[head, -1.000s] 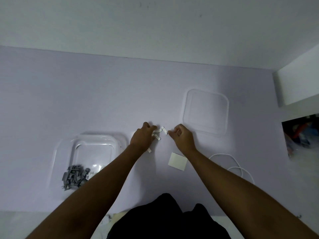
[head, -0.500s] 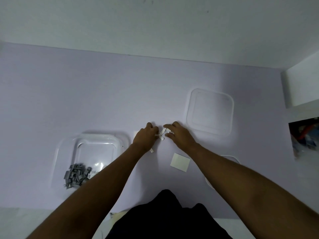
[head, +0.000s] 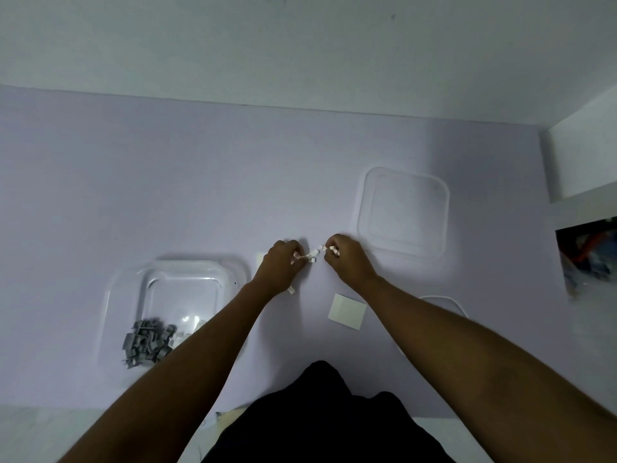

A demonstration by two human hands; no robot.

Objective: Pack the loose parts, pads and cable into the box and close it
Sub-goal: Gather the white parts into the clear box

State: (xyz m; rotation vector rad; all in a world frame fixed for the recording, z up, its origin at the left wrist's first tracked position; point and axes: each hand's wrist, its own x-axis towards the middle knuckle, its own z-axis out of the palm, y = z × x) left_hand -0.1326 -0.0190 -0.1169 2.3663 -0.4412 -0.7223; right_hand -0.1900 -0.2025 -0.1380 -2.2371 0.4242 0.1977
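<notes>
here the left hand [head: 280, 264] and right hand [head: 349, 262] each curl round small white parts [head: 313, 255] (gathering one batch, i judge). the clear box [head: 187, 266] lies lidless nearby.

Plain indoor room, a home or a small workroom; which of the two cannot be told. Bare white wall [head: 300, 45] meets a pale lilac desk [head: 167, 178]. White cupboard unit [head: 587, 155] at the desk's right end, its open compartment holding blurred, colourful clutter [head: 587, 259]. On the desk: clear plastic box [head: 110, 295], its lid [head: 402, 212] lying apart, a heap of grey parts [head: 147, 342]. Dim, even light.
</notes>
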